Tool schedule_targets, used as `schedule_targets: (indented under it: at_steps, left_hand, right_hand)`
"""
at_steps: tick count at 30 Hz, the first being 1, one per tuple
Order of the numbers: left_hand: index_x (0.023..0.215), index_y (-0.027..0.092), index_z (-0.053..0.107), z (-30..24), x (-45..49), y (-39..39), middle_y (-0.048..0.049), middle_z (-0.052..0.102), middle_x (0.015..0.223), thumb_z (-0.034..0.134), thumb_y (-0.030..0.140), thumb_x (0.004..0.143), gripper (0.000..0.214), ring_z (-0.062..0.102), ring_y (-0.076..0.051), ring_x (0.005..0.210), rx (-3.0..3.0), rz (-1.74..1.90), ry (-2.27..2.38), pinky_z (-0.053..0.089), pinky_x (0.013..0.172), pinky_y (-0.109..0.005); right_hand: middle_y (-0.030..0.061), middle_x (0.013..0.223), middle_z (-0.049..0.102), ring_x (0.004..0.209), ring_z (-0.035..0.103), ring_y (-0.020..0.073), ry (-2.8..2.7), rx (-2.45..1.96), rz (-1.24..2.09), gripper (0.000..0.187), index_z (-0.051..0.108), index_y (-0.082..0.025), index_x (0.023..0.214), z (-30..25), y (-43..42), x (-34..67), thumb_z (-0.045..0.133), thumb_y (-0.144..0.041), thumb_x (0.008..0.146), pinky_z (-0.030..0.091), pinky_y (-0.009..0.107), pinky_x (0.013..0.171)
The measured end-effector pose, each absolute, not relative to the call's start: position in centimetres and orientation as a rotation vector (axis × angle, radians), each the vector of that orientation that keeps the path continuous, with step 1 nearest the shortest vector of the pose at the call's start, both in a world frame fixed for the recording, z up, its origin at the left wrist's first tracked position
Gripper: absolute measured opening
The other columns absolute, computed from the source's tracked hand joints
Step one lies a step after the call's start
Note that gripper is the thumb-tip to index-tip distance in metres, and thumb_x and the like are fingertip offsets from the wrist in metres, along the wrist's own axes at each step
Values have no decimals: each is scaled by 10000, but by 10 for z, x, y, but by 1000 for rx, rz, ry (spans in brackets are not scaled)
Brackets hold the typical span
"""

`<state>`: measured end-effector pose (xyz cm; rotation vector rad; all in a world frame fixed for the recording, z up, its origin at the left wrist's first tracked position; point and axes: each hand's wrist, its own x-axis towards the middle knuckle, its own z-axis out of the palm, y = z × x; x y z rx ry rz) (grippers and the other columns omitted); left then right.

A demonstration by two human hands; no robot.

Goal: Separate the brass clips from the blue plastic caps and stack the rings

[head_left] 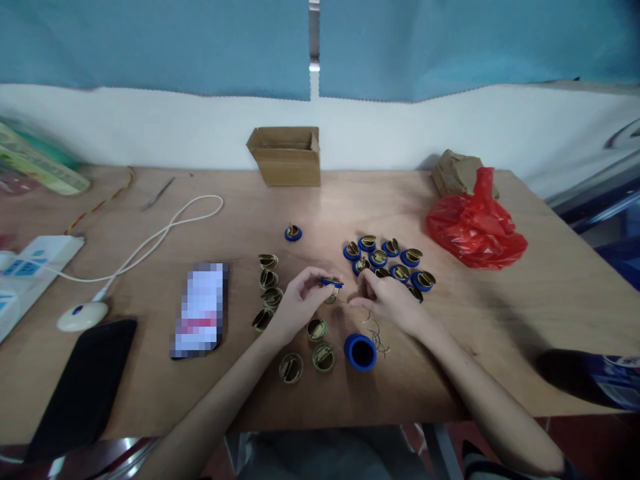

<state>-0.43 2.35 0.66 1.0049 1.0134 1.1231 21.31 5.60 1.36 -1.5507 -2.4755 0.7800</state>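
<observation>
My left hand (299, 301) pinches a small round part with a blue ring and brass insert (331, 284) just above the wooden table (550, 307). My right hand (389, 300) rests on the table to its right, fingertips near that part and touching thin wire springs (376, 331). Several bare brass discs (269, 280) lie left of and below my left hand. A cluster of several blue-ringed assembled parts (390, 260) sits behind my right hand. A stack of blue rings (361, 351) stands between my forearms. One assembled part (293, 233) lies alone further back.
An open cardboard box (286, 156) stands at the back. A red plastic bag (474, 224) and a brown paper packet (456, 172) lie at the right. On the left are a blurred-out packet (201, 309), a black phone (85, 387), a white mouse (82, 315) with cable and a power strip (30, 267).
</observation>
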Motion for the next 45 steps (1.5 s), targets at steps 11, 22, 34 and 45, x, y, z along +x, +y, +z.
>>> schedule_targets:
  at_steps: [11, 22, 34, 45]
  left_hand:
    - [946, 186, 629, 5, -3, 22, -97, 772, 1115, 737, 279, 851, 172, 721, -220, 1040, 1013, 1105, 1003, 533, 991, -409]
    - [946, 189, 626, 5, -5, 24, -97, 777, 1101, 747, 283, 841, 185, 724, -234, 1062, 1002, 1129, 1001, 536, 983, -412]
    - [951, 193, 629, 7, -5, 23, -91, 778, 1089, 737, 284, 850, 173, 722, -220, 1047, 1051, 1112, 1029, 535, 995, -406]
    - [939, 179, 643, 6, -5, 24, -93, 769, 1105, 762, 280, 836, 186, 719, -225, 1051, 1004, 1134, 1014, 530, 1014, -404]
  right_hand:
    - [13, 720, 672, 623, 604, 173, -2419, -1472, 942, 227, 559, -196, 917, 8, 58, 212, 754, -312, 906, 347, 285, 558]
    - [56, 885, 648, 805, 619, 191, -2442, -1363, 842, 154, 551, -188, 826, 8, 56, 210, 632, -133, 945, 430, 300, 700]
    - [21, 833, 646, 710, 590, 159, -2362, -1317, 933, 151, 554, -192, 925, 8, 55, 213, 669, -285, 958, 390, 278, 619]
    - [37, 759, 655, 660, 603, 195, -2544, -1432, 836, 278, 521, -194, 900, 5, 53, 207, 743, -361, 917, 353, 298, 574]
